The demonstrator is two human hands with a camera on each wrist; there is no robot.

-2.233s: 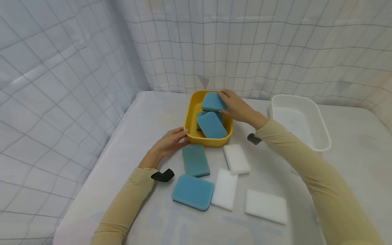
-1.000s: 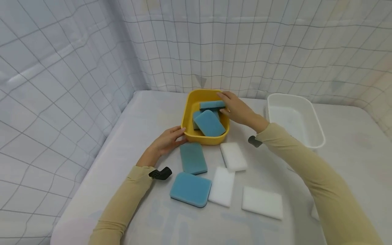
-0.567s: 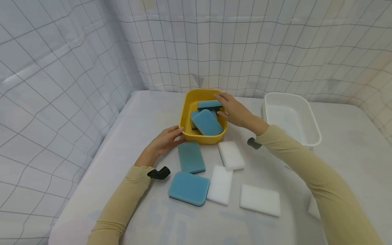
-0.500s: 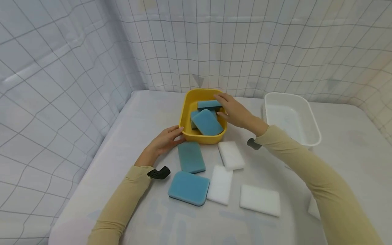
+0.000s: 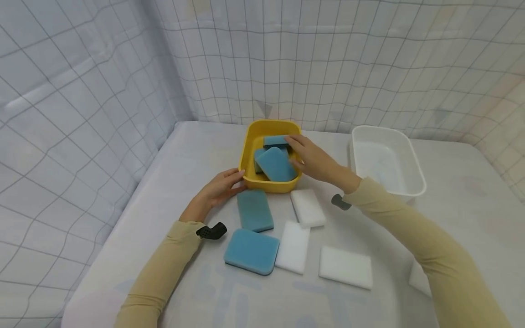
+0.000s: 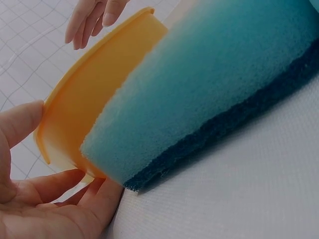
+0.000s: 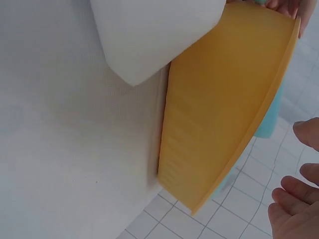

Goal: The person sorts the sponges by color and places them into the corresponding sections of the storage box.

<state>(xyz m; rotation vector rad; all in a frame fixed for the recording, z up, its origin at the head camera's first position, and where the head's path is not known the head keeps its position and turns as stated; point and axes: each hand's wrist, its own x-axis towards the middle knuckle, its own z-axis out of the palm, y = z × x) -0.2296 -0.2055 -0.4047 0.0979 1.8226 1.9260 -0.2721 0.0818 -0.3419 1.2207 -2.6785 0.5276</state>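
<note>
A yellow tub (image 5: pixel 272 187) stands at the back of the table with several blue sponges (image 5: pixel 278 165) piled in it. My left hand (image 5: pixel 221 187) holds its near left corner, thumb on the rim and fingers low against the wall, as the left wrist view shows. My right hand (image 5: pixel 316 159) is over the tub's right rim, fingertips close to the rearmost sponge (image 5: pixel 274 140). In the right wrist view, nothing is between the thumb and the parted fingers. Just before the tub lie a teal-blue sponge (image 5: pixel 255 210) and a blue sponge (image 5: pixel 251 252), dark side down.
White sponges lie on the table: one (image 5: pixel 308 208) in front of the tub, another (image 5: pixel 293 247) nearer me, a third (image 5: pixel 346 268) to the right. A further white piece (image 5: pixel 419 279) is partly behind my right sleeve. A white tub (image 5: pixel 385 166) stands back right.
My right hand lowered a blue sponge into the back of the yellow tub and let it go, then shifted slightly toward me. The left hand keeps its place at the corner.
</note>
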